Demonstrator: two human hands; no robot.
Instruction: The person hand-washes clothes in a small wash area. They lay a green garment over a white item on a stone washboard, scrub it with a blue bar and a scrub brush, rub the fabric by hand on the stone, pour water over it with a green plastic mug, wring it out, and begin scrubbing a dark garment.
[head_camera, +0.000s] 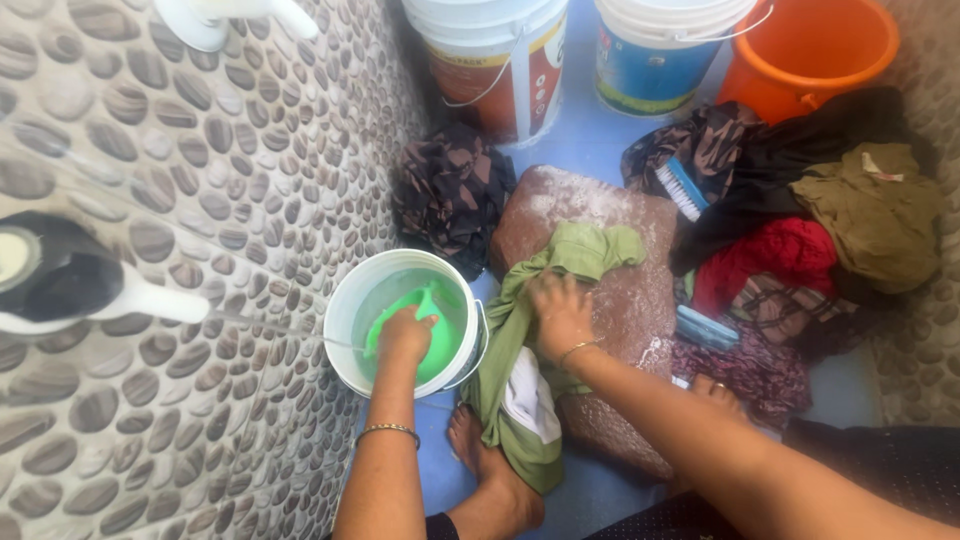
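Head view: a crouching person's left hand (405, 335) grips a green mug (420, 325) dipped into the white bucket (345, 300) — water kept close by — while the right hand (562, 312) presses flat, pinning a green garment (520, 330) on the soapy washing stone (640, 290) (more laundry heaped alongside).

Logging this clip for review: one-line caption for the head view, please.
Left hand grips a green scoop in a white bucket while the right hand presses a green garment on a stone slab.
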